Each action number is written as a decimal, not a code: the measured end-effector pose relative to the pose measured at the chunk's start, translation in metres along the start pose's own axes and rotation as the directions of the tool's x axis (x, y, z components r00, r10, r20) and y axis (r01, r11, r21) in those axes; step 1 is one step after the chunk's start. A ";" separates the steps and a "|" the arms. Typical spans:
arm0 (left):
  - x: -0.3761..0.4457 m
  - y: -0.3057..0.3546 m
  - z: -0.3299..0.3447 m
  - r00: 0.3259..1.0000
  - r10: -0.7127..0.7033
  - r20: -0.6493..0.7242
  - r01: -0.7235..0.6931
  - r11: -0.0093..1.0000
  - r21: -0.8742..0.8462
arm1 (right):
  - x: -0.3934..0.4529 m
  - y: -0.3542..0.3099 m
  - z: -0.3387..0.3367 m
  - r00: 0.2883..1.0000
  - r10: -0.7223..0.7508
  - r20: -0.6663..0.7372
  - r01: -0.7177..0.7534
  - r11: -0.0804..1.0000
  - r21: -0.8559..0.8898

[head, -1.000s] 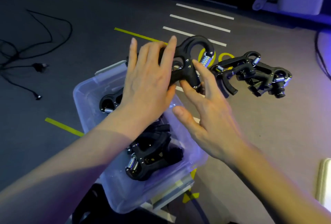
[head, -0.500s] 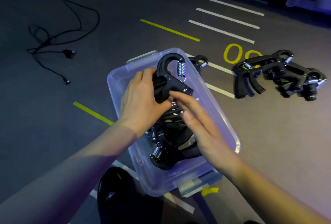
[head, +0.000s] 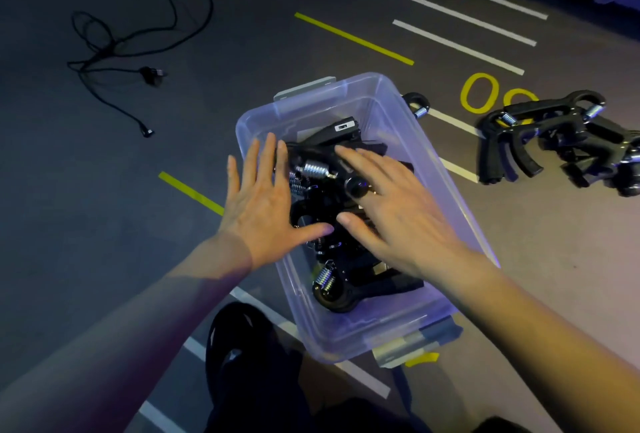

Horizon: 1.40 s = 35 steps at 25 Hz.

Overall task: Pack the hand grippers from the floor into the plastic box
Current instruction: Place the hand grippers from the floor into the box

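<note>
Box [head: 450, 190] of clear plastic sits on the floor [head: 242, 52] in front of me, lid off, with a grey latch at each short end. Inside lies a tangled heap of black hand grippers [head: 332, 190] with bright steel springs, one spring showing near the top and another low toward my end. More hand grippers on the floor [head: 540, 145] wait in a pile to the right of the box, well apart from it, and one single gripper [head: 417, 105] peeks out just beside the box's far right wall.

My left hand [head: 263, 204] is spread flat over the left rim of the box, fingers straight and apart, thumb reaching toward the heap; it grips nothing. My right hand [head: 398, 211] is also spread, fingers straight, lying over the grippers in the box with its fingertips at the top of the heap; I cannot tell whether it presses on them or only hovers above.

A black cable [head: 138, 41] lies loosely coiled on the floor far to the left. Yellow and white tape lines mark the floor around the box.
</note>
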<state>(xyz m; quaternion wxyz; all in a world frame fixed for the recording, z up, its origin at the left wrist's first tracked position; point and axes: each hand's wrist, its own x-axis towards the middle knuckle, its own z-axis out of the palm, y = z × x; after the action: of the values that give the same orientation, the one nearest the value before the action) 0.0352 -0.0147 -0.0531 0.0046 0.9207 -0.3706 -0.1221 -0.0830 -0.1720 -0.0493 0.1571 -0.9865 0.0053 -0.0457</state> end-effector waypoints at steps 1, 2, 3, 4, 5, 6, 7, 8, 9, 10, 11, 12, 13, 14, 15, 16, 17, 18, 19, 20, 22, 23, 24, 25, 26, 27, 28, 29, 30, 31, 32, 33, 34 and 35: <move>0.000 0.000 -0.001 1.000 0.003 0.013 -0.003 1.000 -0.001 | 0.001 -0.001 0.006 0.998 0.002 0.059 0.004 0.996 -0.094; 0.001 0.001 -0.001 1.000 0.003 0.020 -0.003 1.000 0.008 | 0.001 -0.003 0.013 0.994 0.019 0.108 -0.002 0.989 -0.151; 0.001 0.000 -0.001 1.000 0.003 0.020 -0.004 1.000 0.022 | 0.002 -0.004 0.020 0.988 0.032 0.151 -0.004 0.983 -0.184; 0.002 0.000 -0.001 1.000 0.006 0.021 -0.006 0.999 0.037 | 0.002 -0.005 0.027 0.983 0.039 0.179 -0.002 0.979 -0.204; 0.002 -0.001 -0.001 1.000 0.012 0.027 -0.013 0.998 0.054 | 0.002 -0.006 0.033 0.974 0.044 0.224 0.002 0.980 -0.199; 0.002 -0.001 -0.001 0.999 0.021 0.040 -0.024 0.997 0.076 | 0.002 -0.008 0.037 0.962 0.034 0.272 0.007 0.989 -0.149; 0.002 -0.001 -0.002 0.998 0.034 0.053 -0.039 0.994 0.100 | 0.002 -0.009 0.038 0.942 0.023 0.335 -0.006 0.999 -0.052; 0.003 -0.001 -0.002 0.997 0.045 0.064 -0.053 0.991 0.123 | 0.001 -0.010 0.036 0.920 0.013 0.392 -0.041 0.997 0.062; 0.003 0.000 -0.003 0.996 0.051 0.073 -0.061 0.988 0.140 | 0.002 -0.010 0.032 0.923 0.005 0.385 -0.076 0.983 0.168; 0.003 0.000 -0.004 0.995 0.051 0.080 -0.063 0.987 0.149 | 0.002 -0.010 0.030 0.945 0.021 0.327 -0.102 0.967 0.234; 0.003 0.000 -0.004 0.995 0.050 0.083 -0.062 0.986 0.152 | 0.003 -0.009 0.028 0.964 0.047 0.261 -0.114 0.962 0.249; 0.003 0.001 -0.004 0.995 0.047 0.086 -0.060 0.987 0.152 | 0.005 -0.005 0.027 0.970 0.069 0.233 -0.120 0.970 0.210; 0.003 0.001 -0.004 0.995 0.045 0.088 -0.058 0.987 0.153 | 0.007 0.000 0.027 0.962 0.087 0.258 -0.121 0.986 0.116; 0.003 0.002 -0.004 0.995 0.043 0.089 -0.057 0.986 0.155 | 0.008 0.004 0.028 0.944 0.112 0.311 -0.119 0.993 0.003; 0.003 0.002 -0.004 0.995 0.040 0.088 -0.054 0.986 0.158 | 0.009 0.008 0.030 0.927 0.132 0.352 -0.108 0.990 -0.087; 0.003 0.002 -0.004 0.996 0.036 0.087 -0.050 0.986 0.159 | 0.010 0.010 0.032 0.918 0.142 0.370 -0.100 0.987 -0.129; 0.003 0.002 -0.004 0.996 0.033 0.085 -0.046 0.986 0.160 | 0.010 0.011 0.033 0.915 0.146 0.376 -0.103 0.986 -0.132; 0.003 0.002 -0.004 0.996 0.030 0.083 -0.043 0.986 0.159 | 0.010 0.011 0.035 0.916 0.143 0.375 -0.106 0.987 -0.118; 0.003 0.003 -0.004 0.997 0.028 0.076 -0.040 0.987 0.157 | 0.009 0.011 0.036 0.919 0.139 0.370 -0.104 0.988 -0.111; 0.003 0.003 -0.003 0.998 0.027 0.065 -0.037 0.987 0.153 | 0.010 0.011 0.037 0.921 0.139 0.364 -0.103 0.988 -0.115; 0.003 0.002 -0.003 0.999 0.025 0.046 -0.031 0.989 0.146 | 0.012 0.013 0.037 0.926 0.136 0.352 -0.101 0.988 -0.116; 0.003 0.002 -0.002 0.999 0.023 0.039 -0.028 0.989 0.145 | 0.014 0.013 0.035 0.933 0.124 0.337 -0.089 0.989 -0.119; 0.003 0.001 -0.002 0.999 0.021 0.035 -0.026 0.989 0.144 | 0.014 0.014 0.034 0.941 0.110 0.319 -0.073 0.989 -0.125; 0.003 0.001 -0.001 0.999 0.020 0.033 -0.024 0.990 0.142 | 0.014 0.013 0.033 0.948 0.099 0.304 -0.062 0.989 -0.131; 0.003 0.001 -0.001 0.999 0.018 0.033 -0.022 0.990 0.140 | 0.012 0.013 0.033 0.952 0.094 0.292 -0.057 0.989 -0.135; 0.003 0.001 0.000 0.999 0.015 0.032 -0.020 0.990 0.139 | 0.009 0.013 0.034 0.954 0.092 0.287 -0.054 0.989 -0.139; 0.003 0.002 0.000 0.999 0.012 0.031 -0.017 0.990 0.140 | 0.007 0.014 0.036 0.952 0.094 0.292 -0.052 0.988 -0.147; 0.003 0.003 0.000 0.999 0.011 0.032 -0.015 0.990 0.142 | 0.006 0.015 0.039 0.946 0.099 0.308 -0.050 0.985 -0.164; 0.003 0.003 0.000 0.999 0.010 0.035 -0.014 0.990 0.143 | 0.006 0.017 0.041 0.939 0.109 0.325 -0.050 0.982 -0.184; 0.003 0.003 0.000 0.999 0.007 0.036 -0.012 0.990 0.142 | 0.007 0.018 0.043 0.934 0.119 0.338 -0.052 0.979 -0.199; 0.004 0.003 0.000 0.999 0.004 0.035 -0.009 0.990 0.142 | 0.009 0.018 0.044 0.932 0.125 0.341 -0.057 0.978 -0.202; 0.003 0.003 0.000 0.999 0.000 0.035 -0.005 0.990 0.143 | 0.012 0.017 0.044 0.934 0.127 0.335 -0.061 0.978 -0.199; 0.003 0.003 -0.001 0.999 -0.004 0.035 -0.001 0.990 0.143 | 0.014 0.015 0.043 0.938 0.122 0.323 -0.059 0.978 -0.198; 0.003 0.003 -0.001 0.999 -0.006 0.035 0.001 0.990 0.141 | 0.016 0.013 0.042 0.942 0.118 0.315 -0.054 0.978 -0.203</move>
<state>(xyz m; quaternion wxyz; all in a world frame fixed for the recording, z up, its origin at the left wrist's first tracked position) 0.0355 -0.0192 -0.0529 -0.0671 0.9172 -0.3765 -0.1117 -0.0634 -0.1720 -0.0922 0.0622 -0.9898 0.0270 0.1254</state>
